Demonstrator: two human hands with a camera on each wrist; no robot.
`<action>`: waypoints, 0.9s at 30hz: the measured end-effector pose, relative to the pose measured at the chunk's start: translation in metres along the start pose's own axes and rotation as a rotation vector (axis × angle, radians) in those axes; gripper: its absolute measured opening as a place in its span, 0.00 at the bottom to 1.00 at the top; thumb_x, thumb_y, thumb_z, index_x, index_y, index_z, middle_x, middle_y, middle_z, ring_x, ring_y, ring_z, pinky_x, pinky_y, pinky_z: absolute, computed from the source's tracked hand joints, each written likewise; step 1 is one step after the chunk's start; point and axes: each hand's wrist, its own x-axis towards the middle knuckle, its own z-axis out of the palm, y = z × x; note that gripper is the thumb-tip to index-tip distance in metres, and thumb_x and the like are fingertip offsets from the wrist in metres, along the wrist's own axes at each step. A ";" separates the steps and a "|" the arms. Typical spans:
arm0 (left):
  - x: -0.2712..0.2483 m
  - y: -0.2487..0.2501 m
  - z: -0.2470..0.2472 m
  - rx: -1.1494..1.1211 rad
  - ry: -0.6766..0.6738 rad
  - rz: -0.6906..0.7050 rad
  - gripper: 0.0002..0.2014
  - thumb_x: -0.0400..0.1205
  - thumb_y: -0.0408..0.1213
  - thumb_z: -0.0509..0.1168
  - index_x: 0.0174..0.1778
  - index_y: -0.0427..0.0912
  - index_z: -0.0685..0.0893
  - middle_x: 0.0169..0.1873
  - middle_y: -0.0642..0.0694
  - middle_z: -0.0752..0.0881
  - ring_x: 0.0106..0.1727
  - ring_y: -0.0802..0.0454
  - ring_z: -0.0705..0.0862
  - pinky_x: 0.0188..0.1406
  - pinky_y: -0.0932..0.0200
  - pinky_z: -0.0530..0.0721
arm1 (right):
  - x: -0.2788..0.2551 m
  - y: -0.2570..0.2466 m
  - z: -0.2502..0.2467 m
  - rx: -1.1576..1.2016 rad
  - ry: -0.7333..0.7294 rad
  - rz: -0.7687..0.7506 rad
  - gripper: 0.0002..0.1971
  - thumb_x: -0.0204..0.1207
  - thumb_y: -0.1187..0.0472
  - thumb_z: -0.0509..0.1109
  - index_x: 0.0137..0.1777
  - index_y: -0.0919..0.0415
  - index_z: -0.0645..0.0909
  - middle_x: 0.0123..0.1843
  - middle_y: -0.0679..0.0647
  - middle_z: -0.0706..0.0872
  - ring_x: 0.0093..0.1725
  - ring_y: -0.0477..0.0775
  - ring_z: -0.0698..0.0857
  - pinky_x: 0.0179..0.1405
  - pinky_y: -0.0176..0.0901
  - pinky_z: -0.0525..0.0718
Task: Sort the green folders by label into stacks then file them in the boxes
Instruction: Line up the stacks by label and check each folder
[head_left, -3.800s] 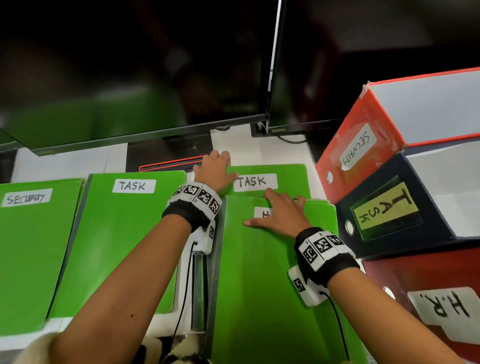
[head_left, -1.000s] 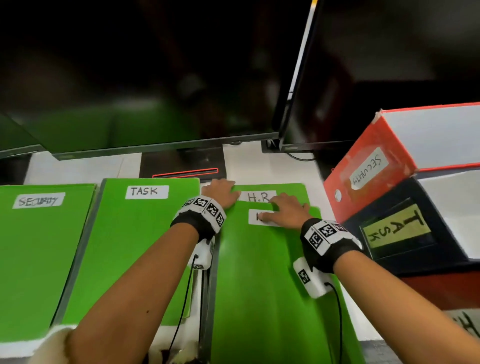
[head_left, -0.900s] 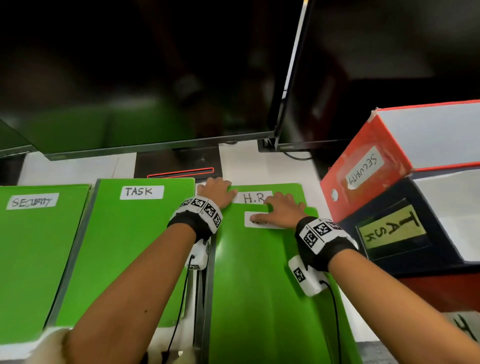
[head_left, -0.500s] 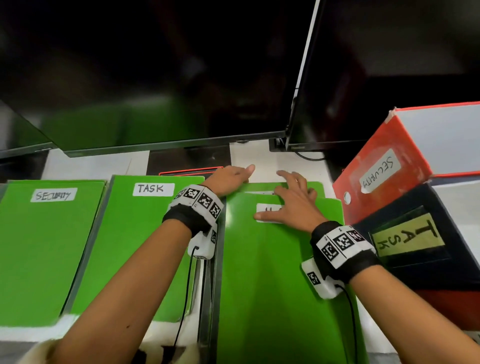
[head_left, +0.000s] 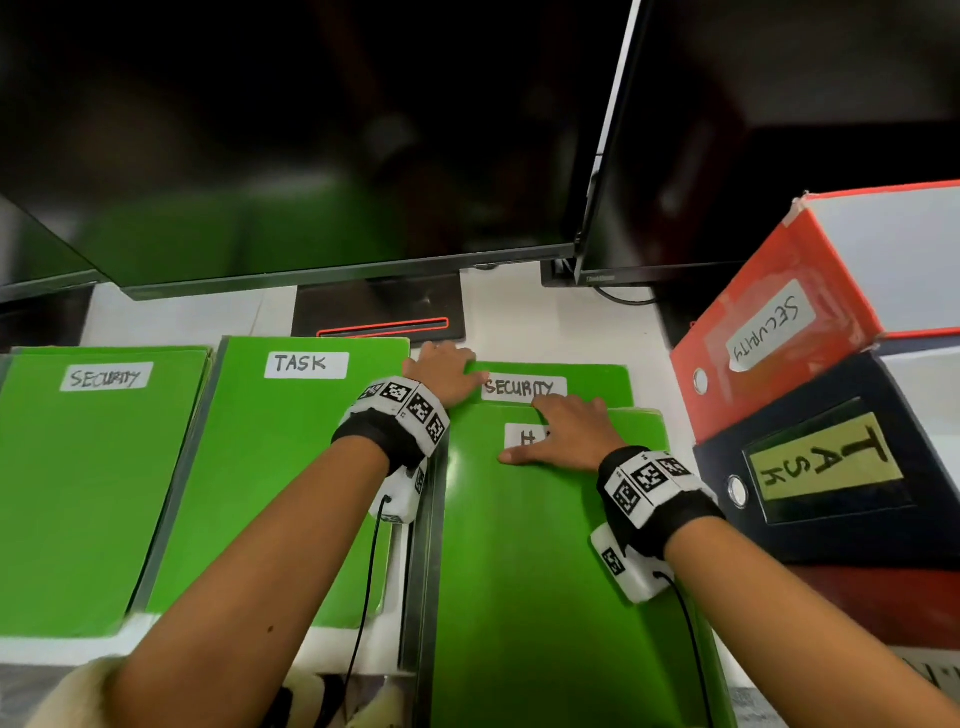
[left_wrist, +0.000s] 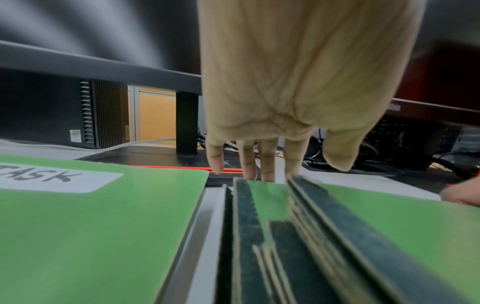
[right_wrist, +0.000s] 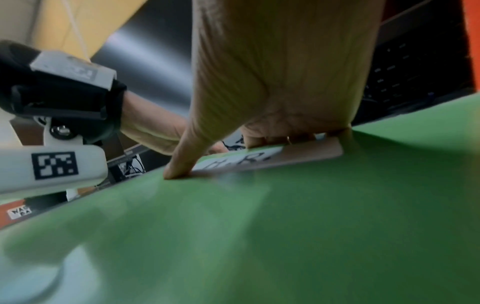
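An unsorted pile of green folders lies in front of me, topped by an H.R. folder (head_left: 545, 561). My right hand (head_left: 563, 434) holds that folder's far edge, thumb pressed on top (right_wrist: 176, 170) and fingers curled behind the edge. The upper folders (left_wrist: 389, 226) are lifted and drawn back, baring a SECURITY folder (head_left: 597, 382) beneath. My left hand (head_left: 441, 371) rests at the pile's far left corner with straight fingers (left_wrist: 246, 164) hanging down behind the edges. A TASK stack (head_left: 291, 493) and a SECURITY stack (head_left: 93, 493) lie to the left.
Three file boxes are stacked at the right: red SECURITY (head_left: 769, 322), dark blue TASK (head_left: 821, 467), another red one (head_left: 883, 608) below. Two dark monitors (head_left: 337, 156) overhang the desk's back, with a stand base (head_left: 379, 312) just behind the folders.
The label bared under the lifted folders was H.R. a second ago and is SECURITY now. My right hand has shifted along the top edge; my left hand stays at the corner.
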 end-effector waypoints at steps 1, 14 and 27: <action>0.001 0.000 0.000 -0.018 0.036 -0.002 0.23 0.84 0.52 0.53 0.72 0.45 0.72 0.74 0.41 0.70 0.77 0.41 0.63 0.73 0.39 0.64 | 0.000 0.001 0.003 0.001 0.004 0.003 0.41 0.62 0.26 0.66 0.68 0.54 0.72 0.66 0.53 0.80 0.64 0.56 0.77 0.66 0.53 0.69; -0.007 0.014 -0.038 -0.045 0.144 0.064 0.23 0.81 0.42 0.66 0.72 0.46 0.74 0.72 0.46 0.74 0.76 0.45 0.68 0.75 0.40 0.61 | -0.008 0.000 -0.012 0.044 0.111 -0.035 0.33 0.69 0.29 0.62 0.62 0.54 0.75 0.64 0.53 0.81 0.62 0.56 0.77 0.64 0.54 0.68; -0.076 0.005 -0.131 0.046 0.627 0.360 0.12 0.81 0.35 0.64 0.59 0.37 0.81 0.55 0.39 0.79 0.62 0.41 0.75 0.65 0.41 0.73 | -0.013 -0.014 -0.012 0.027 0.107 -0.057 0.34 0.70 0.31 0.63 0.65 0.58 0.72 0.68 0.57 0.78 0.68 0.55 0.74 0.75 0.60 0.61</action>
